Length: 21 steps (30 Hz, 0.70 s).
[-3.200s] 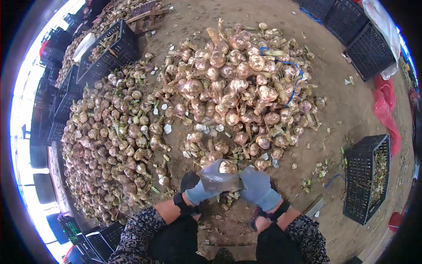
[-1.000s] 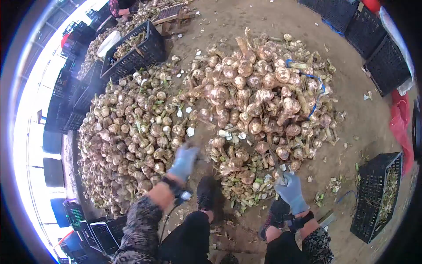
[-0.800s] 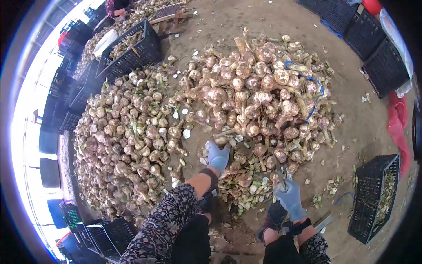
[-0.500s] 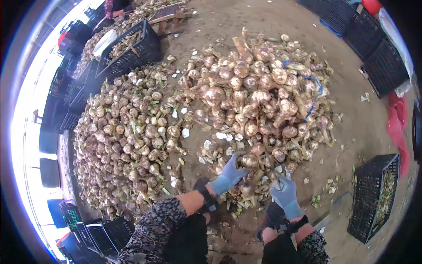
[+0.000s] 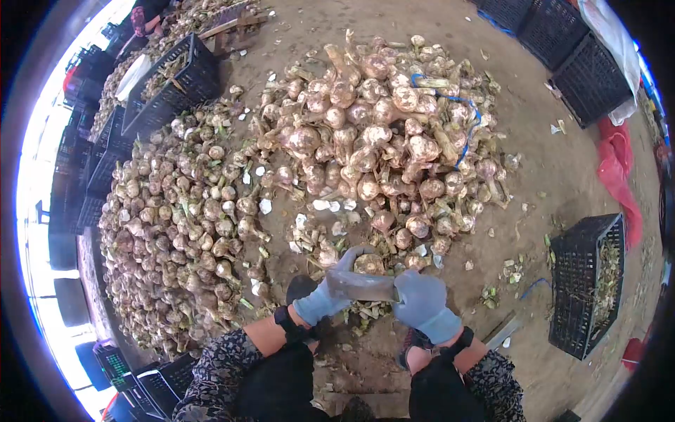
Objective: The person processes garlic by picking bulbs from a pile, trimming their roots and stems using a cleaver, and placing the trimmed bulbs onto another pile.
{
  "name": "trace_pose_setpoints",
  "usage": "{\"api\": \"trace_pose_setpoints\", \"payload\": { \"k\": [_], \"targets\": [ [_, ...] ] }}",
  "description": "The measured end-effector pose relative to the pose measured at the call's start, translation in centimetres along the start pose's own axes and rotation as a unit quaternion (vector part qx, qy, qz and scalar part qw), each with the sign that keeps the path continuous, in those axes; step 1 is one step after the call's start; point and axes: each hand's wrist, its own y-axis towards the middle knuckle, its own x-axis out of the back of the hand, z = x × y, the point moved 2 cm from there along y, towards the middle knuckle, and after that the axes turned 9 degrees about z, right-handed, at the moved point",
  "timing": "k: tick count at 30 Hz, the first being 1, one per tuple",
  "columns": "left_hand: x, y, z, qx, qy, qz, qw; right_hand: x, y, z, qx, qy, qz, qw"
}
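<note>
My left hand [image 5: 325,297], in a blue-grey glove, is closed around a garlic bulb [image 5: 369,264] at the near edge of the larger heap. My right hand [image 5: 425,304], gloved alike, grips a knife whose handle is hidden in the fist. The wide knife blade [image 5: 362,286] points left, across the front of the bulb and up to my left hand. Whether it touches the stem I cannot tell. Beyond both hands lies a large heap of garlic [image 5: 380,133] with long thick stems and a blue cord [image 5: 472,130] on it.
A second garlic pile [image 5: 176,225], with shorter stems, spreads on the left. A black crate [image 5: 169,88] with trimmings stands behind it, another crate [image 5: 578,288] at the right. Stacked crates [image 5: 590,77] and red cloth [image 5: 617,165] are at the upper right. A person's hand [image 5: 156,29] shows far left.
My hands have come together: the right moved left with the knife, and the blade now lies across before the left hand, which holds a garlic bulb. The view has shifted slightly.
</note>
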Motion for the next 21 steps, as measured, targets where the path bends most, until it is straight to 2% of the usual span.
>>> {"api": "trace_pose_setpoints", "payload": {
  "k": [2,6,8,9,14,15,16,18,20,21],
  "targets": [
    [-1.4,-0.5,-1.3,-0.065,0.089,0.022,0.994,0.2,0.3,0.4,0.005,0.001,0.007,1.0],
    [-0.2,-0.4,-0.2,-0.046,0.122,0.004,0.991,0.5,0.4,1.0,0.033,0.002,-0.016,0.999],
    [0.5,-0.3,1.0,-0.037,-0.071,-0.006,0.997,0.6,0.5,1.1,0.032,0.001,-0.01,0.999],
    [0.8,-0.5,1.3,-0.037,-0.071,-0.007,0.997,0.5,0.6,1.1,0.037,0.005,0.004,0.999],
    [-0.3,-1.3,-0.4,-0.023,0.147,-0.007,0.989,-0.9,0.8,0.2,0.033,-0.006,0.04,0.999],
    [0.8,-1.3,0.8,-0.023,0.147,-0.007,0.989,-1.5,0.9,-0.5,0.035,-0.013,0.064,0.997],
    [2.8,-1.1,2.9,-0.045,0.229,-0.035,0.972,-1.8,1.0,-0.9,0.037,-0.019,0.089,0.995],
    [2.8,-1.1,2.5,-0.066,0.309,-0.061,0.947,-1.6,1.1,-1.0,0.042,-0.03,0.074,0.996],
    [-1.2,-2.0,-1.2,-0.027,0.189,-0.053,0.98,-2.0,1.4,-2.3,0.045,-0.039,0.061,0.996],
    [-2.8,-2.5,-2.5,-0.013,0.149,-0.051,0.988,-2.8,1.7,-5.4,-0.093,-0.045,0.075,0.992]
  ]
}}
